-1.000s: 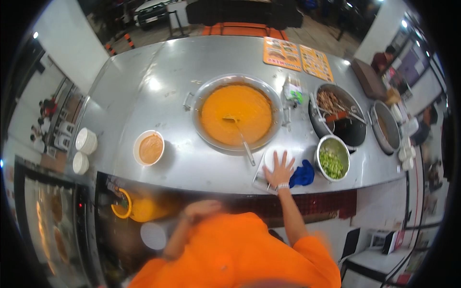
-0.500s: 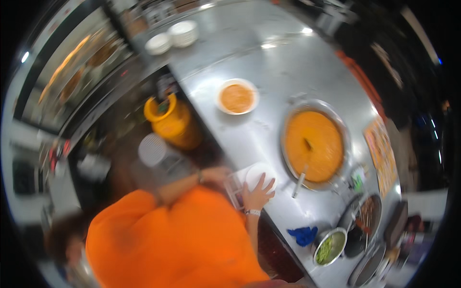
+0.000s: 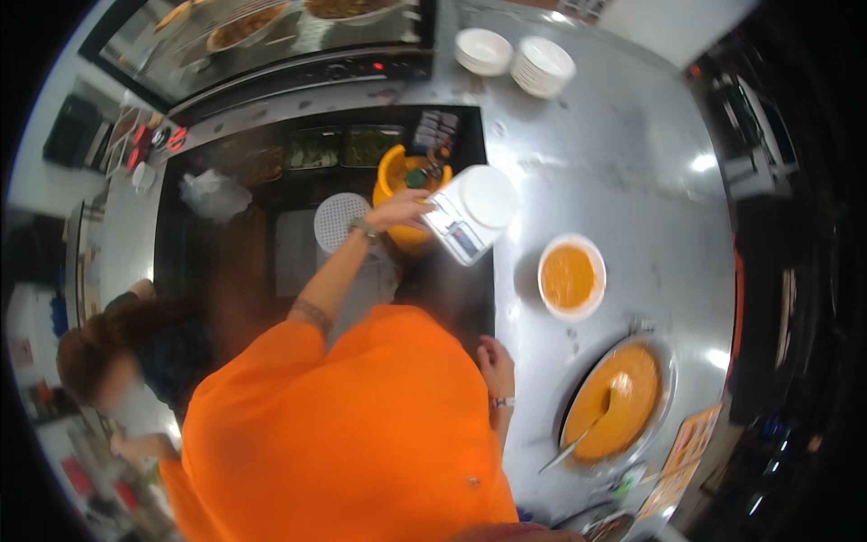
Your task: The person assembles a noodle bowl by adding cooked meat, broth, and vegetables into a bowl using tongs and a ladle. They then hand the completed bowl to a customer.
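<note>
One white kitchen scale [image 3: 471, 213], held by its side in left hand [image 3: 399, 213], fingers closed narrow, overlaps edge of steel counter [image 3: 632, 163] near white bowl [image 3: 571, 314] of orange sauce [image 3: 567, 277]. Right hand [image 3: 496, 366], fingers curled, beside counter; whether it grasps anything, cannot tell. Markings on scale's front panel [image 3: 464, 238] too blurred to read. Printed orange sheets [image 3: 684, 456] near large pan [image 3: 669, 384], lettering likewise too small.
</note>
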Available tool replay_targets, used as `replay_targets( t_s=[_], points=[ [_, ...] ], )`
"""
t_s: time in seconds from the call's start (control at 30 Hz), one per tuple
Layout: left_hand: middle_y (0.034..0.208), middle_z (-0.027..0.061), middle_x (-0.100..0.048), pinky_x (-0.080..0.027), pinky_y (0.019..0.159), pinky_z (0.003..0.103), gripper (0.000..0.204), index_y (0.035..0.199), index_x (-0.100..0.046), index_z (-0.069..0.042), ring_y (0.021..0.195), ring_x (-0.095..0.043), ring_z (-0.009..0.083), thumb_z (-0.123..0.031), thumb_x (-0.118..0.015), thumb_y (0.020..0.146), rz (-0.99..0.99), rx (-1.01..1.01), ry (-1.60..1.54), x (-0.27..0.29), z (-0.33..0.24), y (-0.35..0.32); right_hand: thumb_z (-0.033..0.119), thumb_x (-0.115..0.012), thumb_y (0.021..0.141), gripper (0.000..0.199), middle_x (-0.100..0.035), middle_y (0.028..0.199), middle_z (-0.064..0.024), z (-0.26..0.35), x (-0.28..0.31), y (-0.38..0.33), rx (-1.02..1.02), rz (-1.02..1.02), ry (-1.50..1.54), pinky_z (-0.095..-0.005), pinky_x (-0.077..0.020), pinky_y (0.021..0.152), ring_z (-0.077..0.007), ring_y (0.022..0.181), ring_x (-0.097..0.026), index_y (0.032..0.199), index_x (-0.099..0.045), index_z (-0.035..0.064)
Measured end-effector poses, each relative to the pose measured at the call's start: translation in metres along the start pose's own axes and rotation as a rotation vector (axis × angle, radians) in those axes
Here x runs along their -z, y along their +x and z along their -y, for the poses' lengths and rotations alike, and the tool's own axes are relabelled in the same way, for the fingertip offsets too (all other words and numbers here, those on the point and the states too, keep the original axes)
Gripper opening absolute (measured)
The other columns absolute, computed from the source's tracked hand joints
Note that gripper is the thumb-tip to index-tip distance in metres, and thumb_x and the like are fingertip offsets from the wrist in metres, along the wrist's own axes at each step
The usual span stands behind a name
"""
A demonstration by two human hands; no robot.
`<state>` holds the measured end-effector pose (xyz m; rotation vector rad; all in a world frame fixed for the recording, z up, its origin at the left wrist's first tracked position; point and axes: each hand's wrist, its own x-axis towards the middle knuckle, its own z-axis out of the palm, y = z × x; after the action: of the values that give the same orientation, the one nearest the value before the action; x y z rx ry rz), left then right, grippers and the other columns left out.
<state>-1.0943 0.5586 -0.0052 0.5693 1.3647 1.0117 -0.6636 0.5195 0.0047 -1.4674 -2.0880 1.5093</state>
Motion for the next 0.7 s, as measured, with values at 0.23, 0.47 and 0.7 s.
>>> replay_targets(
  t_s=[0.23,0.47,0.7],
  points=[
    [0.105,0.016,-0.07,-0.063,0.071,0.034,0.033,0.11,-0.066,0.004,0.087,-0.074,0.0223,-0.025,-0.064,0.096,-0.003,-0.138,0.101,-0.043,-0.04,0.113,0.023,-0.06,0.1,0.037,-0.068,0.117,-0.015,0.056,-0.004,0.118,0.03,0.241,-0.006,-0.0339,-0.05,0.092,-0.0249,0.107,-0.064,0.13,-0.061,0.0008],
    [0.127,0.0155,-0.064,-0.045,0.107,0.043,0.03,0.111,-0.071,-0.004,0.125,-0.055,0.0376,-0.01,-0.064,0.082,-1.043,-0.923,0.661,0.062,-0.198,0.095,0.022,-0.058,0.102,0.033,-0.073,0.101,-0.0112,0.127,0.006,0.197,0.061,0.141,-0.038,-0.0305,-0.054,0.074,-0.0168,0.086,-0.069,0.129,-0.063,0.0028],
    [0.169,0.0185,-0.012,-0.002,0.125,0.052,0.08,0.163,-0.015,-0.01,0.156,-0.001,0.0376,-0.052,-0.048,0.102,-1.939,-1.072,0.512,0.324,-0.348,0.006,0.018,-0.061,0.097,0.026,-0.072,0.092,-0.0153,0.213,0.02,0.341,0.285,0.011,-0.189,-0.0362,-0.0547,0.069,-0.0261,0.073,-0.068,0.114,-0.07,0.0005]
  ],
)
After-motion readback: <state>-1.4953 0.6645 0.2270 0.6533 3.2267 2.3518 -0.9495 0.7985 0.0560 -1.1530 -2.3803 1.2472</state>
